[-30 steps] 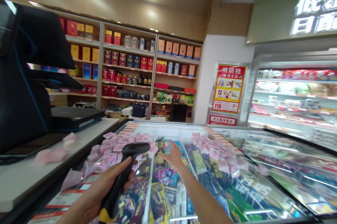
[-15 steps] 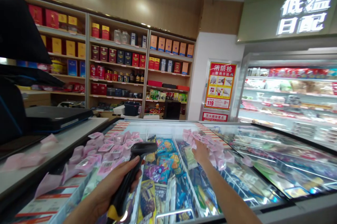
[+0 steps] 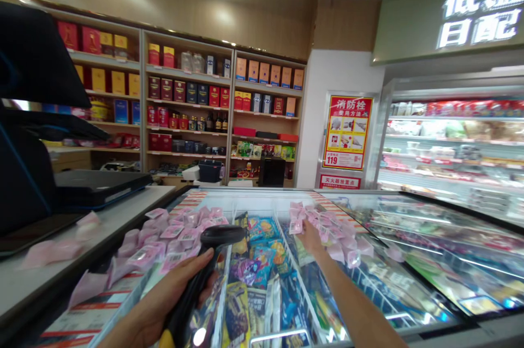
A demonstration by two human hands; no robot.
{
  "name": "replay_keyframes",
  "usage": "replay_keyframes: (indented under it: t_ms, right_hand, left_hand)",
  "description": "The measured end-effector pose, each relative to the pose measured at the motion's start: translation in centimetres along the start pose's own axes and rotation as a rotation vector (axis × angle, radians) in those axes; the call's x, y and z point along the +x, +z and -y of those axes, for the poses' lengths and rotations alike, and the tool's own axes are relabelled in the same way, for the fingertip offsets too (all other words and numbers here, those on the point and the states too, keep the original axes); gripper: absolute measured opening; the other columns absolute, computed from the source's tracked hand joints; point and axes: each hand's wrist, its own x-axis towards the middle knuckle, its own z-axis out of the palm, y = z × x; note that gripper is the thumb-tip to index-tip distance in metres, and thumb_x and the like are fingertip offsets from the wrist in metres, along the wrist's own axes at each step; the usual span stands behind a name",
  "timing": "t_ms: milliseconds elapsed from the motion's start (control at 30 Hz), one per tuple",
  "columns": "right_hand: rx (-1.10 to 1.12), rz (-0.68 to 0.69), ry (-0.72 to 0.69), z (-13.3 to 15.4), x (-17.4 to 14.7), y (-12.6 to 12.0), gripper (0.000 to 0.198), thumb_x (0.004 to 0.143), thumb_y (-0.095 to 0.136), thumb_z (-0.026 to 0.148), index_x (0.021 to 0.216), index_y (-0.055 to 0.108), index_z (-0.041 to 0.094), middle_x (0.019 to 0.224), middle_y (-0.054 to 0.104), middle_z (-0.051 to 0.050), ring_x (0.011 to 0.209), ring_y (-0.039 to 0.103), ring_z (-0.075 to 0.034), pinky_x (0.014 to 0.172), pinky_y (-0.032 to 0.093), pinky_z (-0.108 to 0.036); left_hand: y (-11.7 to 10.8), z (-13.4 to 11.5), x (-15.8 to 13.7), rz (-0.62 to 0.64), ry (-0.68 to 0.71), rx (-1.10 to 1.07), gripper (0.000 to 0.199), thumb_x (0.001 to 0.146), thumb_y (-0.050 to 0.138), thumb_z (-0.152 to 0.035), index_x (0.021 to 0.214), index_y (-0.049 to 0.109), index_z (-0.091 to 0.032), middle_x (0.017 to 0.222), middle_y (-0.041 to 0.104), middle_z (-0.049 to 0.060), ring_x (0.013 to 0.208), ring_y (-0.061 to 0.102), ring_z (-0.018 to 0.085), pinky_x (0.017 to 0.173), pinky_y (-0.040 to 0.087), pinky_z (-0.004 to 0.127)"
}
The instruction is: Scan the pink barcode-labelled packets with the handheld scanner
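My left hand (image 3: 184, 282) is wrapped round the handle of a black barcode scanner (image 3: 221, 234) with a yellow butt end. The scanner's head points right, above the freezer. At the right-hand pile of pink paper price labels (image 3: 327, 222), my right hand (image 3: 310, 239) pinches one pink label (image 3: 296, 223) by its lower edge. A second heap of pink labels (image 3: 180, 231) lies on the left side of the freezer's glass top. Under the glass, wrapped ice creams (image 3: 256, 266) sit in white wire compartments.
A chest freezer (image 3: 245, 193) spans the front, its glass continuing right. On the left, a counter (image 3: 135, 211) holds a black till (image 3: 36, 59) and a few labels. Shelves of boxed goods (image 3: 188, 91) line the back wall; a lit fridge (image 3: 450, 146) stands at right.
My view has turned slightly left, so the scene sits farther right. My right hand has drawn back slightly from the pile, with a pink label showing at its fingertips. The left hand keeps the scanner.
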Motion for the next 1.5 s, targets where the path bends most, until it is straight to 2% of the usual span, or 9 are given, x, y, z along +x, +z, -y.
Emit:
replay_keyframes:
  t_ms: [200,467,633,767,1000,1167,1267,1400,1500]
  right_hand:
    - [0.498,0.011,-0.109,4.1,-0.6,1.7,0.028,0.06,0.05,0.011,0.087,0.05,0.018,0.085,0.062,-0.004,0.077,0.058,-0.015,0.067,0.043,-0.023]
    - [0.647,0.125,-0.212,7.9,-1.6,2.9,0.032,0.055,0.051,0.01,0.087,0.051,0.017,0.084,0.063,-0.003,0.077,0.058,-0.016,0.069,0.043,-0.025]
    - [0.585,0.122,-0.172,8.8,-2.1,3.7,0.03,0.058,0.051,0.013,0.087,0.053,0.015,0.085,0.062,-0.005,0.076,0.058,-0.015,0.068,0.042,-0.024]
    - [0.338,0.065,-0.087,9.8,-2.6,4.5,0.027,0.056,0.056,0.018,0.083,0.058,0.017,0.088,0.061,-0.005,0.083,0.055,-0.018,0.071,0.039,-0.025]
    - [0.238,0.137,-0.001,13.5,-3.5,5.9,0.026,0.059,0.054,0.029,0.083,0.058,0.021,0.084,0.063,-0.001,0.083,0.056,-0.018,0.069,0.037,-0.025]
    - [0.152,0.143,0.13,16.5,-3.6,6.2,0.026,0.063,0.05,0.03,0.087,0.056,0.022,0.086,0.063,-0.002,0.086,0.055,-0.021,0.073,0.035,-0.032]
    - [0.081,0.166,0.096,17.4,-3.5,6.7,0.031,0.064,0.049,0.029,0.094,0.053,0.025,0.089,0.062,-0.003,0.09,0.054,-0.022,0.073,0.035,-0.034]
    - [0.063,0.193,0.035,17.0,-3.5,7.0,0.038,0.063,0.05,0.029,0.101,0.05,0.024,0.093,0.06,-0.004,0.093,0.052,-0.022,0.074,0.035,-0.034]
    - [0.085,0.195,0.039,15.6,-3.4,6.1,0.047,0.06,0.053,0.029,0.106,0.047,0.021,0.098,0.058,-0.006,0.097,0.049,-0.023,0.076,0.035,-0.035]
  left_hand:
    - [-0.3,0.3,-0.3,0.074,-0.017,-0.027,0.026,0.068,0.053,-0.041,0.071,0.055,-0.015,0.05,0.054,-0.002,0.037,0.043,0.004,0.037,0.032,0.014]
    - [-0.4,0.1,-0.8,0.095,-0.042,-0.065,0.029,0.064,0.056,-0.041,0.073,0.057,-0.014,0.049,0.053,-0.002,0.036,0.042,0.004,0.035,0.031,0.014]
    - [-1.2,-0.2,-0.8,0.048,-0.013,-0.053,0.027,0.064,0.055,-0.041,0.071,0.056,-0.015,0.048,0.052,-0.003,0.037,0.043,0.005,0.036,0.031,0.014]
    - [-2.9,-0.4,-0.7,-0.014,0.057,-0.034,0.028,0.066,0.053,-0.043,0.068,0.053,-0.015,0.049,0.052,-0.003,0.038,0.043,0.005,0.039,0.033,0.016]
    - [-5.2,-0.8,-1.5,-0.082,0.062,-0.03,0.027,0.066,0.053,-0.043,0.069,0.049,-0.017,0.051,0.052,-0.003,0.039,0.043,0.006,0.039,0.033,0.018]
    - [-5.5,-0.9,-2.1,-0.064,0.059,-0.072,0.025,0.066,0.053,-0.042,0.069,0.051,-0.017,0.051,0.052,-0.003,0.039,0.043,0.006,0.039,0.032,0.017]
    - [-5.4,-0.7,-2.1,-0.068,0.065,-0.065,0.025,0.066,0.054,-0.041,0.068,0.052,-0.016,0.05,0.051,-0.003,0.039,0.042,0.005,0.039,0.032,0.017]
    - [-4.9,-0.5,-1.9,-0.065,0.074,-0.038,0.026,0.067,0.053,-0.041,0.064,0.05,-0.016,0.05,0.051,-0.003,0.038,0.042,0.005,0.038,0.032,0.017]
    - [-4.1,-0.3,-1.7,-0.05,0.049,-0.028,0.027,0.066,0.053,-0.042,0.065,0.051,-0.016,0.05,0.051,-0.003,0.038,0.042,0.006,0.038,0.033,0.017]
